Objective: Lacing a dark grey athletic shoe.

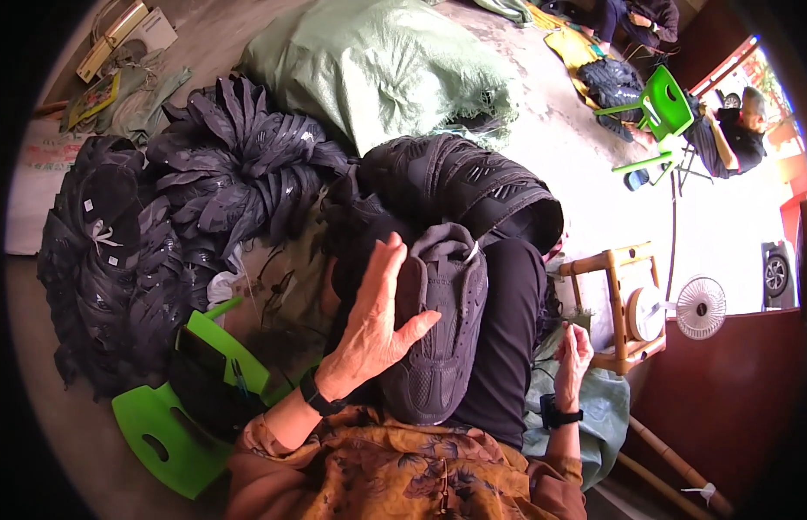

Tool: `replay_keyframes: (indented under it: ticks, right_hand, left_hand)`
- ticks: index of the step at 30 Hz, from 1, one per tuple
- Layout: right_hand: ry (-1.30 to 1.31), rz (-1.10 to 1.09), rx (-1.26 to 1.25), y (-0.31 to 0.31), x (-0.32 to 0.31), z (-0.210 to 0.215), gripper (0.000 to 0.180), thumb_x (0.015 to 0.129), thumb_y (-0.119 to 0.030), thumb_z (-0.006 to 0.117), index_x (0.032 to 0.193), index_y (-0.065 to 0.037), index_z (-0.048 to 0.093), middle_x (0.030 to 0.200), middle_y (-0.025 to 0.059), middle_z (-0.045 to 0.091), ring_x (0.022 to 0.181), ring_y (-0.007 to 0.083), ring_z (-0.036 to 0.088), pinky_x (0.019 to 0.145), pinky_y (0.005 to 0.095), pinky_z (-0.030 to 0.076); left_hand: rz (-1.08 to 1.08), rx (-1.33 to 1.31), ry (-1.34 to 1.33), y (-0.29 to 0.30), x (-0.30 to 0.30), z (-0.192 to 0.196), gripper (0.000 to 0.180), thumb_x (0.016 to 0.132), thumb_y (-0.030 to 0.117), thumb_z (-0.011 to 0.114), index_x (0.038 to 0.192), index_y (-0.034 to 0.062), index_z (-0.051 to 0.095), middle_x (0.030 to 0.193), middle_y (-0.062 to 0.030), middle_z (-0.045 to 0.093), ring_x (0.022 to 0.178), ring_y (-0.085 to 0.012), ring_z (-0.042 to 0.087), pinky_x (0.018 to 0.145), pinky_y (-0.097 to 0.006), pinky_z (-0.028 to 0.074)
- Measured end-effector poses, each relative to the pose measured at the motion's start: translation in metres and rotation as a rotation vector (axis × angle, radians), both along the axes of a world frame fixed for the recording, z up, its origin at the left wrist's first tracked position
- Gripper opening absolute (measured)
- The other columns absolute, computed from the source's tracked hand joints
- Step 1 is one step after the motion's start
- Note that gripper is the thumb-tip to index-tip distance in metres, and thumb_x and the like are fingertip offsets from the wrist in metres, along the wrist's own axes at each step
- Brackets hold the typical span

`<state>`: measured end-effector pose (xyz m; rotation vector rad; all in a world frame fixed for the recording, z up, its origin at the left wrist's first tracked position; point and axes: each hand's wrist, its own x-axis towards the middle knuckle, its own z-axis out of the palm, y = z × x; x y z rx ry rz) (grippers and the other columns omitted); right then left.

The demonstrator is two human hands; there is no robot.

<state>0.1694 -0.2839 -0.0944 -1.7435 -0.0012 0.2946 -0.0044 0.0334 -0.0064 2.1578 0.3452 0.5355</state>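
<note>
A dark shoe upper (434, 347) lies across my lap, its toe end toward me and its opening away from me. My left hand (369, 329) rests along its left side, thumb out over the lacing area and fingers stretched. Off to the right, my right hand (574, 351) is raised beside my thigh, its fingertips pinched together. Whatever is between those fingertips is too small to make out. A row of nested dark shoe uppers (464, 182) sits just beyond the one on my lap, over my knees.
Large heaps of dark shoe uppers (239, 156) lie at the left. A pale green woven sack (377, 69) bulges at the far side. Near me stand a green plastic chair (165, 442), a bamboo stool (624, 360) and a small white fan (701, 308). Other people sit at the far right.
</note>
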Motion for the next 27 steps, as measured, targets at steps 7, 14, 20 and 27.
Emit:
replay_keyframes:
  ticks: [7, 14, 20, 27]
  right_hand:
    - [-0.308, 1.06, -0.018, 0.074, -0.093, 0.171, 0.022, 0.086, -0.005, 0.067, 0.108, -0.001, 0.069, 0.068, 0.0115, 0.065, 0.058, 0.0166, 0.065, 0.054, 0.0306, 0.051]
    - [0.237, 0.802, 0.554, 0.036, -0.087, 0.155, 0.024, 0.097, -0.014, 0.056, 0.116, -0.002, 0.065, 0.067, 0.0072, 0.065, 0.05, 0.0117, 0.058, 0.049, 0.0246, 0.046]
    - [0.338, 0.204, 1.245, -0.046, 0.001, 0.085, 0.036, 0.101, -0.01, 0.046, 0.137, -0.004, 0.048, 0.093, 0.0075, 0.067, 0.039, 0.0015, 0.033, 0.039, 0.0193, 0.026]
    - [0.185, 0.023, 1.127, -0.141, 0.072, 0.072, 0.036, 0.104, -0.015, 0.043, 0.136, -0.002, 0.047, 0.098, 0.0085, 0.069, 0.041, 0.0002, 0.029, 0.043, 0.0175, 0.027]
  left_hand:
    - [-0.619, -0.146, -0.177, -0.058, -0.031, 0.074, 0.061, 0.087, 0.028, 0.07, 0.135, -0.0006, 0.047, 0.136, -0.0185, 0.051, 0.127, -0.0348, 0.049, 0.106, -0.044, 0.039]
    - [-0.429, -1.058, 0.073, 0.008, -0.099, 0.086, 0.033, 0.094, 0.017, 0.059, 0.116, -0.0074, 0.058, 0.063, 0.0003, 0.055, 0.053, -0.0045, 0.049, 0.05, -0.02, 0.039]
    - [0.101, -1.501, -0.727, 0.152, -0.175, 0.006, 0.023, 0.104, 0.018, 0.043, 0.118, 0.0042, 0.054, 0.06, 0.007, 0.039, 0.038, -0.0037, 0.026, 0.047, -0.021, 0.027]
    - [0.435, -1.416, -0.853, 0.255, -0.247, -0.031, 0.031, 0.103, 0.017, 0.042, 0.128, 0.0026, 0.053, 0.089, -0.0007, 0.068, 0.044, -0.003, 0.032, 0.049, -0.02, 0.027]
